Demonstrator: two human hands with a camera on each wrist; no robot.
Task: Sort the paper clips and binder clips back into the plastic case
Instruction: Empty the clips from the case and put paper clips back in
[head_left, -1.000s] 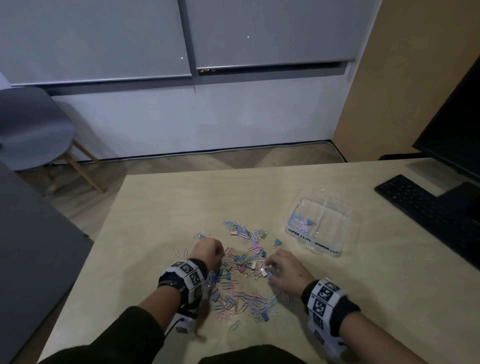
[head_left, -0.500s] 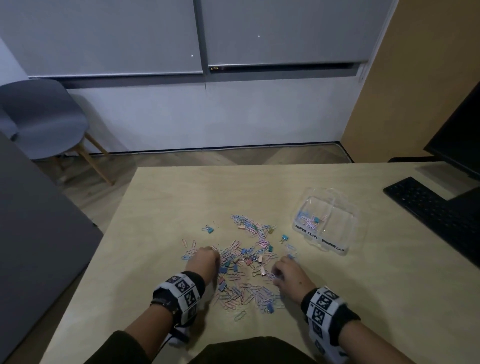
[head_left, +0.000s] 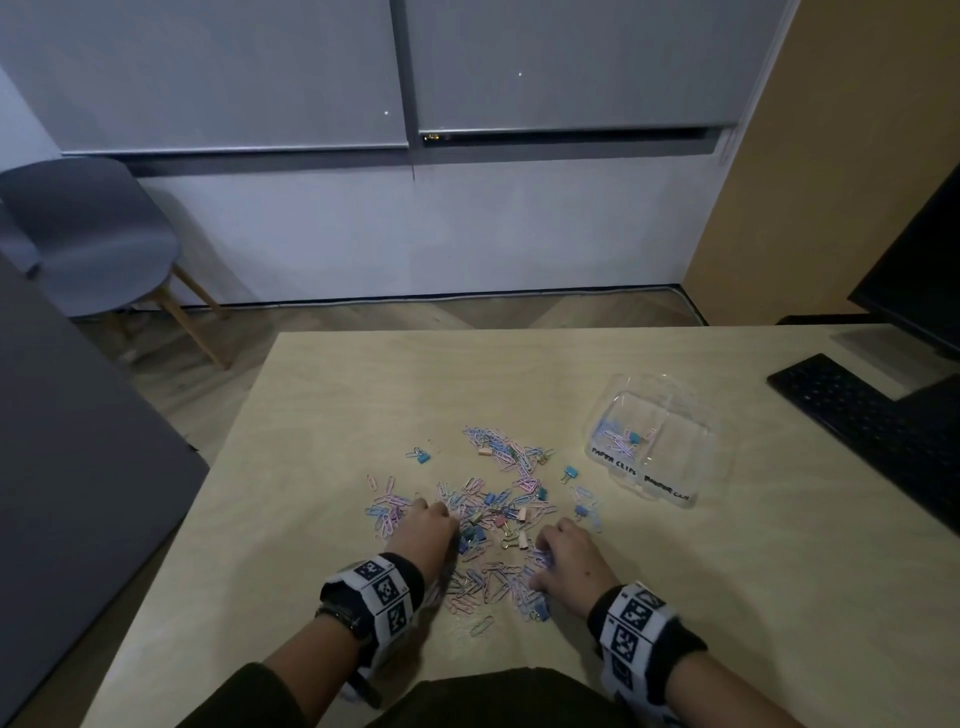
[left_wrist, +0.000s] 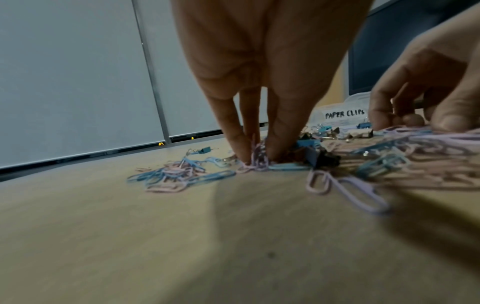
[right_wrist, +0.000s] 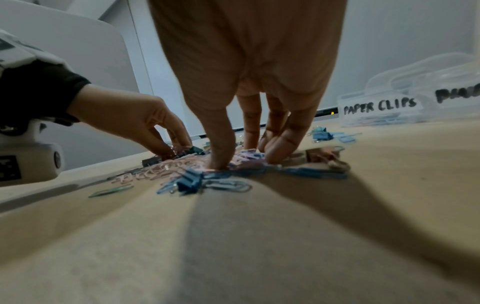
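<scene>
A pile of pastel paper clips and small binder clips (head_left: 498, 509) is spread over the wooden table. At the pile's left side my left hand (head_left: 441, 514) pinches a small bunch of purple and pink paper clips (left_wrist: 257, 159) between thumb and fingers, still down on the table. My right hand (head_left: 540, 553) is at the pile's near right, its thumb (right_wrist: 221, 150) and fingers closing on paper clips (right_wrist: 244, 157) that lie flat. The clear plastic case (head_left: 644, 480) stands open to the right, labelled PAPER CLIPS (right_wrist: 379, 106). Its left compartment holds a few paper clips and a blue binder clip (head_left: 631, 438).
A black keyboard (head_left: 872, 431) and a monitor (head_left: 914, 270) are at the table's right. A grey chair (head_left: 88, 244) stands on the floor at the far left, with a dark surface (head_left: 67, 467) beside the table's left edge. Stray blue binder clips (head_left: 423, 457) lie apart from the pile.
Both hands stayed in the pile. The right hand drew a little toward me along the pile's near right side, and the left shifted slightly left. The head view moved.
</scene>
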